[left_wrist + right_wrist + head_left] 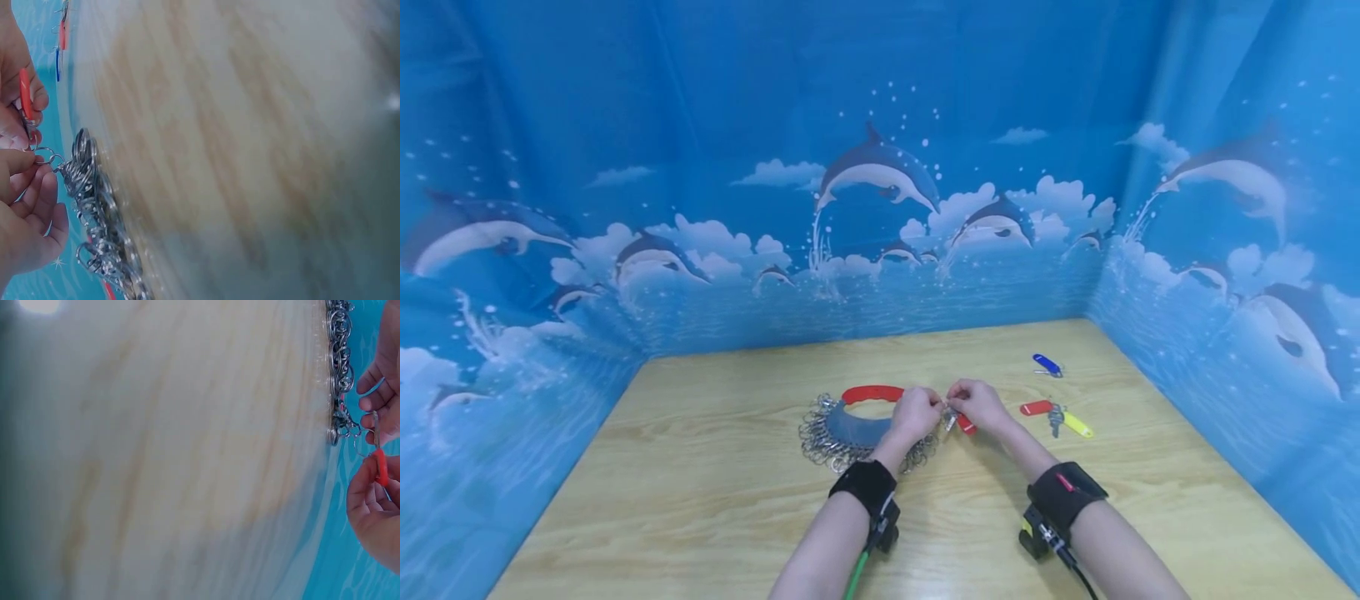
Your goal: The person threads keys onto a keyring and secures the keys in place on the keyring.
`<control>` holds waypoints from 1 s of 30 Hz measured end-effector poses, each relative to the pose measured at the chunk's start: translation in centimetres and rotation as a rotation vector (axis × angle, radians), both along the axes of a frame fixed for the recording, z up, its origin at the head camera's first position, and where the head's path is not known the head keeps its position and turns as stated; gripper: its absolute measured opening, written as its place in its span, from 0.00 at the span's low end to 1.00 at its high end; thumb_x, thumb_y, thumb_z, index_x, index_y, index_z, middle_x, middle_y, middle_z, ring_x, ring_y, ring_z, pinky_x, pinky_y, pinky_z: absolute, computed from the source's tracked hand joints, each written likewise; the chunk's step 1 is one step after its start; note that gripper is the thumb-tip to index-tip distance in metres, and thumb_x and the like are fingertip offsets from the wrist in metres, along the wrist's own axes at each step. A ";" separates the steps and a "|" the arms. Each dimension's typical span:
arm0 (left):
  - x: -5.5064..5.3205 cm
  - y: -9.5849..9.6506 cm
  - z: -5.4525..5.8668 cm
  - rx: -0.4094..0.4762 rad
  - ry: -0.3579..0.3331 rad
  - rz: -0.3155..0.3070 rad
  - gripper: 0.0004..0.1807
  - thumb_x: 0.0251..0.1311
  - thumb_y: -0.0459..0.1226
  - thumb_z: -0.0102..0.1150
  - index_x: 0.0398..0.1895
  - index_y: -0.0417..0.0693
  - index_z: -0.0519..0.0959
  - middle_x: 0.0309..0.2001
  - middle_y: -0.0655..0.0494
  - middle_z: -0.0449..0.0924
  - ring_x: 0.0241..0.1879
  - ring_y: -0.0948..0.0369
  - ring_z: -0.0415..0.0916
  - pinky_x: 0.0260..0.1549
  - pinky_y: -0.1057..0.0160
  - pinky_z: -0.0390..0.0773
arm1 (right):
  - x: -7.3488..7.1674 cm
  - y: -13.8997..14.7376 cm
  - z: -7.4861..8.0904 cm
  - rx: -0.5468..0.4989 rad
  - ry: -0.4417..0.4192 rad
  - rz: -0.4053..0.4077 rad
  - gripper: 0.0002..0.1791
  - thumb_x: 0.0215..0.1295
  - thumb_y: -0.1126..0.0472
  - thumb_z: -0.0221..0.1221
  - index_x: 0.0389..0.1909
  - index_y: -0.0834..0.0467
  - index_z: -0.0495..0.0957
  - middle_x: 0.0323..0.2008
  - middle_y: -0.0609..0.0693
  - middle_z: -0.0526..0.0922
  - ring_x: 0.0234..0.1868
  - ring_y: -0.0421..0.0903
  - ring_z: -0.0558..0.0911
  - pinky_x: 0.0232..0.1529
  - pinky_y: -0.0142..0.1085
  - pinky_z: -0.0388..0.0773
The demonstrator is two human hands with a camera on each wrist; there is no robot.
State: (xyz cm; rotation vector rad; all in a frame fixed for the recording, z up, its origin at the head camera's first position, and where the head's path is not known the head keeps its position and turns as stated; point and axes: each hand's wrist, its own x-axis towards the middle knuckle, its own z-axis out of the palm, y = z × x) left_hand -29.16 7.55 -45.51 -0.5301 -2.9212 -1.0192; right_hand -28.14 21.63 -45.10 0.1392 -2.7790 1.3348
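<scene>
A key carrier with a red grip [872,393] and a curved grey plate [857,429] lies on the table, fringed with many metal rings [829,448]. My left hand [919,412] is over its right end and pinches one open-looking ring [44,156] between thumb and fingertips. Close against it, my right hand [979,402] holds a red key tag [380,467] by its ring end. A silver key [951,419] hangs there with the tag. The fingertips of both hands almost meet, partly hiding where the rings come together.
To the right on the wooden table [715,500] lie another red tag [1036,407], a yellow tag [1078,425] and keys [1056,419]. Farther back is a blue tag [1047,364] with a key. Blue dolphin-print curtains [760,308] border the table's back and sides.
</scene>
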 end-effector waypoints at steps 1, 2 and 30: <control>0.1 0.0 0.0 -0.018 0.008 -0.011 0.12 0.59 0.34 0.55 0.19 0.47 0.80 0.19 0.60 0.74 0.17 0.65 0.66 0.18 0.69 0.64 | 0.0 0.1 -0.1 0.004 -0.008 0.002 0.04 0.57 0.71 0.58 0.34 0.66 0.77 0.29 0.53 0.79 0.33 0.47 0.78 0.39 0.40 0.75; 0.2 0.0 0.0 -0.042 0.019 -0.021 0.13 0.58 0.33 0.54 0.16 0.48 0.78 0.18 0.60 0.72 0.17 0.65 0.65 0.18 0.69 0.64 | 0.1 0.2 -0.3 0.012 -0.016 0.004 0.04 0.57 0.71 0.57 0.34 0.66 0.77 0.29 0.53 0.79 0.32 0.46 0.77 0.39 0.40 0.75; 0.9 -2.2 0.5 -0.467 0.168 -0.337 0.21 0.53 0.40 0.62 0.06 0.53 0.67 0.11 0.63 0.57 0.19 0.64 0.59 0.21 0.69 0.60 | 0.2 0.8 -0.4 0.456 0.007 0.137 0.07 0.48 0.72 0.58 0.29 0.60 0.78 0.29 0.52 0.77 0.34 0.49 0.76 0.42 0.45 0.73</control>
